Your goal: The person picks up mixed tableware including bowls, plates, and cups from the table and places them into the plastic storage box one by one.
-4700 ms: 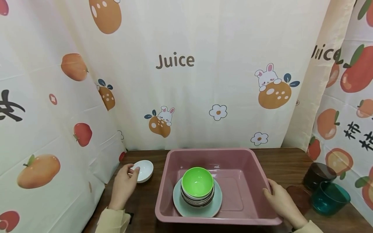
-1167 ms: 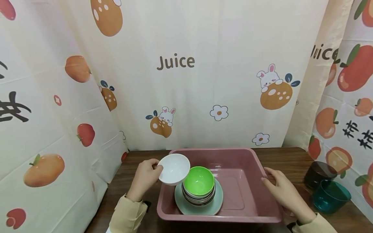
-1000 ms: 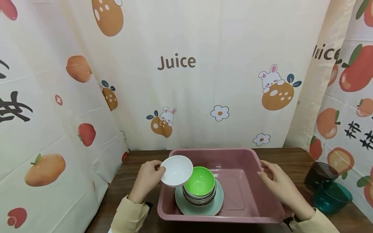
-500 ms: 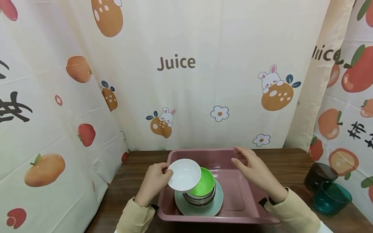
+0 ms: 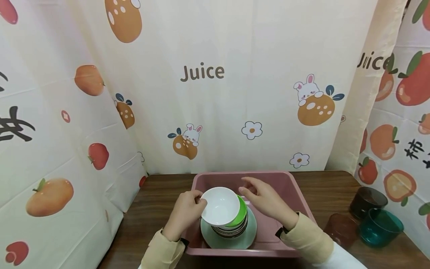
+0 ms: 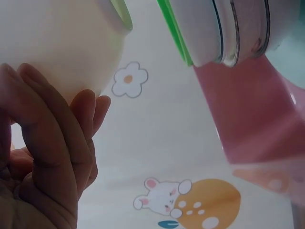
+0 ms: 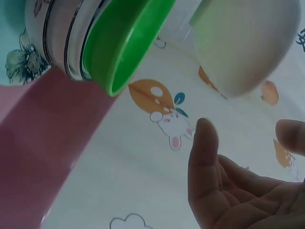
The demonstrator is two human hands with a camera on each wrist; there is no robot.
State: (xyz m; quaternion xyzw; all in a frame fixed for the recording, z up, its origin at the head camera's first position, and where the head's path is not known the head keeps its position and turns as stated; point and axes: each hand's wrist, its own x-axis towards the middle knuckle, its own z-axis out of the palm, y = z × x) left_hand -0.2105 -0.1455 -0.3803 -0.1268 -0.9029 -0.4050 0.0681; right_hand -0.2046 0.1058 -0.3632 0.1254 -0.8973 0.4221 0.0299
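Left hand [image 5: 186, 212] pinching a round white bowl [image 5: 221, 206], glossy round green bowl [image 5: 242, 211] just below, rectangular pink plastic tub [image 5: 242, 253] underneath, right hand [image 5: 267, 198] nearby, thumb and fingers apart

A gap of air parts the white bowl [image 5: 220, 205] from the green bowl [image 5: 242, 215] below, and another parts it from the right hand [image 5: 267, 198]. The left hand [image 5: 184, 213] blocks its left side. Right of the plate [image 5: 250, 237], the pink basin [image 5: 295, 190] offers room, though the right sleeve [image 5: 309, 239] crosses above. A curtain [image 5: 215, 104] closes the back; reddish [image 5: 340, 228], black [image 5: 367, 203] and teal cups [image 5: 381, 228] obstruct the far right.
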